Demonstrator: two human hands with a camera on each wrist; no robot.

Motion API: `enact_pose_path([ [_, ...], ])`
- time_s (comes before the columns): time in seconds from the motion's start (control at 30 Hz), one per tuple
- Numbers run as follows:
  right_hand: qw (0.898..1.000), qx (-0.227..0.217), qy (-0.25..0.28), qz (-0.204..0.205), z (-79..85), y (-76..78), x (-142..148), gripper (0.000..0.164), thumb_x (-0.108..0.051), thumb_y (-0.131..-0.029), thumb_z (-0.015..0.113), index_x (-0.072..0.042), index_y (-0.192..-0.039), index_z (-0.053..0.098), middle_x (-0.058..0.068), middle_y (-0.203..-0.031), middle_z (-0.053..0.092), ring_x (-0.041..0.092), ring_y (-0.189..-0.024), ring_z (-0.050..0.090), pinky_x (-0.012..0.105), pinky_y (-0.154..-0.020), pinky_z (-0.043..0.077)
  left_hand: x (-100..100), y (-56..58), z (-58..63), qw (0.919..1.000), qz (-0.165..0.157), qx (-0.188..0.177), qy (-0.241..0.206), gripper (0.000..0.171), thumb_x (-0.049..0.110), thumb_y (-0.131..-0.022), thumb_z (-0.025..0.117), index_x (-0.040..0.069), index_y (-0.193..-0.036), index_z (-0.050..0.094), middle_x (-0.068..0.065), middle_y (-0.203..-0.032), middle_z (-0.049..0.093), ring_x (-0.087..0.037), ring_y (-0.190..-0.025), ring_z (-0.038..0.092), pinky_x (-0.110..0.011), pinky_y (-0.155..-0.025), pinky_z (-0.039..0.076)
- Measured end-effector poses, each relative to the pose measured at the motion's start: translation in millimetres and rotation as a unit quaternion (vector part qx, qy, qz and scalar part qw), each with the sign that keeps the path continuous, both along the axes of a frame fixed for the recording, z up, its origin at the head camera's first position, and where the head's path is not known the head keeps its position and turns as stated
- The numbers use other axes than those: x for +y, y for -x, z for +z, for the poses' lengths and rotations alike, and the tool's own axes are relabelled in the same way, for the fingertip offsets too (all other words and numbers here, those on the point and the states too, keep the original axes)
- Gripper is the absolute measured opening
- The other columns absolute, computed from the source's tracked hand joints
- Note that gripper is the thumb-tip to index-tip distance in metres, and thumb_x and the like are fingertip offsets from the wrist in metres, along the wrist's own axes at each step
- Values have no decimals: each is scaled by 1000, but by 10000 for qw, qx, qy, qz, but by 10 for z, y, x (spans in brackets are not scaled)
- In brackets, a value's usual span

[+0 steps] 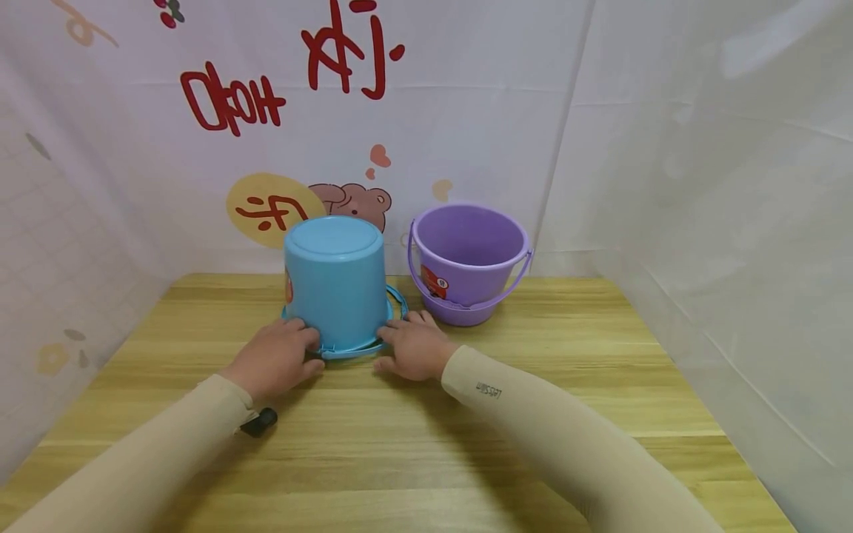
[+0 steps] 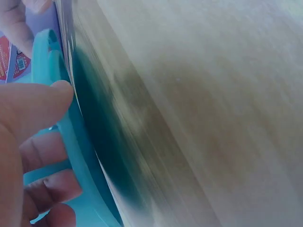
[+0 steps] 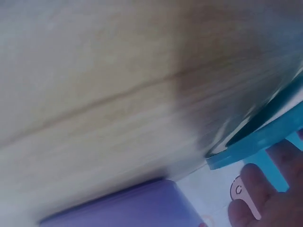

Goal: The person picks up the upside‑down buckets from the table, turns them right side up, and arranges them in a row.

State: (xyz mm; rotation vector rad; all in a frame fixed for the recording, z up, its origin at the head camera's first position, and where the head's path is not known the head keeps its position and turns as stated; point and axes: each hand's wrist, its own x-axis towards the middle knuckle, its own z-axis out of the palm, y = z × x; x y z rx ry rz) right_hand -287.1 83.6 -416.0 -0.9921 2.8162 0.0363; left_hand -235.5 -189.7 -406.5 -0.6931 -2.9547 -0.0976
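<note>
I am standing near a wooden table (image 1: 400, 459), where a person works with two bare hands. As landmark I take the purple bucket (image 1: 476, 281), which stands upright with its mouth up, its handle (image 1: 493, 301) lowered across its front and a red label (image 1: 433, 281) on its wall.

The blue bucket (image 1: 336, 289) is just to the left of the purple bucket, as the person sees it. It is upside down, with its bottom up and its rim low, near the table. Its blue handle (image 1: 353, 354) follows the rim at the front, and a loop comes out on the side towards the purple bucket.

The left hand (image 1: 276, 355) is on the side of the blue bucket farther from the purple bucket. Its thumb lies over the rim and its bent fingers rest on the outer wall, so it grips this edge. The right hand (image 1: 420, 348) is just in front of the purple bucket; its spread fingers touch the blue bucket near the rim, but I cannot tell whether they grasp it.

Both arms wear beige sleeves (image 1: 553, 429). A black object (image 1: 263, 422), partly hidden, shows by the left cuff. Behind the purple bucket hangs a white cloth (image 1: 480, 111) with a printed bear (image 1: 360, 207).
</note>
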Motion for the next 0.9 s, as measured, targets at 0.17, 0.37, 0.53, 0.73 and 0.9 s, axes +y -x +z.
enact_pose_path([
  [0.17,9987,428,243,111,-7,6,0,61,-65,-105,48,-24,-150,58,1,-154,58,33,-147,45,52,-123,32,-1,-2,19,9999,102,54,-110,24,34,-92,83,15,-95,68,-1,-88,59,-22,-80,49,-40,-75,49],
  [0.37,9970,629,419,142,-11,3,-3,54,-62,-106,50,-23,-141,63,0,-144,64,31,-139,51,49,-119,35,4,24,20,9992,18,381,-136,19,26,-93,81,14,-91,66,-1,-85,57,-21,-77,49,-40,-73,49],
  [0.53,9959,702,540,176,-1,2,-5,53,-62,-106,49,-22,-136,64,1,-140,66,30,-136,53,48,-118,36,-8,38,-2,9979,33,628,-178,19,25,-95,80,15,-89,65,0,-82,53,-20,-75,47,-35,-70,43],
  [0.73,9936,841,732,172,11,2,0,51,-62,-105,50,-20,-130,65,1,-131,67,27,-129,57,46,-115,39,-18,39,4,9950,-39,943,-330,21,24,-95,81,13,-90,63,-1,-82,51,-21,-75,45,-34,-71,40],
  [0.9,9911,913,961,146,11,6,5,47,-60,-105,52,-19,-124,64,1,-124,67,26,-122,60,44,-111,42,-15,24,41,9933,-104,1074,-422,21,22,-95,80,12,-92,62,-2,-84,53,-21,-76,46,-34,-71,40],
])
